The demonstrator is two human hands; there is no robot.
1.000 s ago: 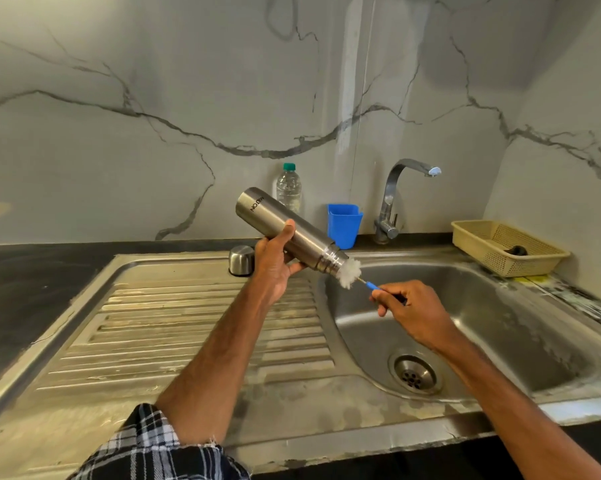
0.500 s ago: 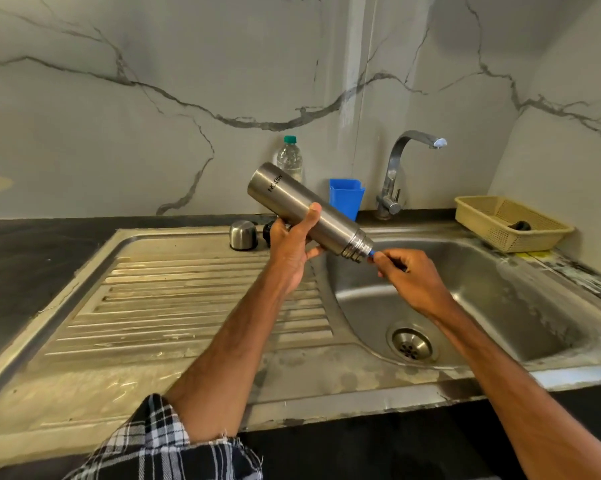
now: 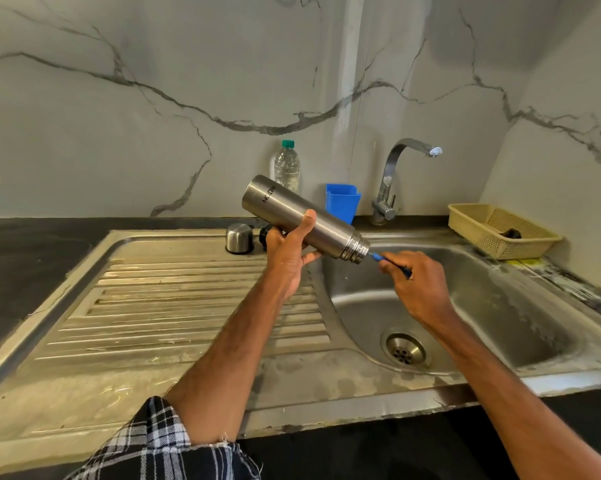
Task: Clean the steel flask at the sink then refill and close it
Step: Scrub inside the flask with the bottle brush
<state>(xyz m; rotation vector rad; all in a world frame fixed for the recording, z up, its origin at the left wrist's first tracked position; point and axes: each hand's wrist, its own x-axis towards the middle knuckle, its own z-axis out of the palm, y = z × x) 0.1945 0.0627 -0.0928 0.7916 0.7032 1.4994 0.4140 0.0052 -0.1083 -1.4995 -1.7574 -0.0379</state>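
Steel flask (image 3: pixel 302 220) — "MILTON" inverted — in L hand (image 3: pixel 288 252); R hand (image 3: pixel 418 284) grips brush (image 3: pixel 378 257).

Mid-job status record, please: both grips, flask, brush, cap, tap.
left grip: holds steel flask mid-body
right grip: pinches blue brush by its handle
steel flask: uncapped, mouth tilted down over sink basin
blue brush: head hidden inside flask mouth
steel cap: upright on drainboard, behind left grip
tap: no stream visible
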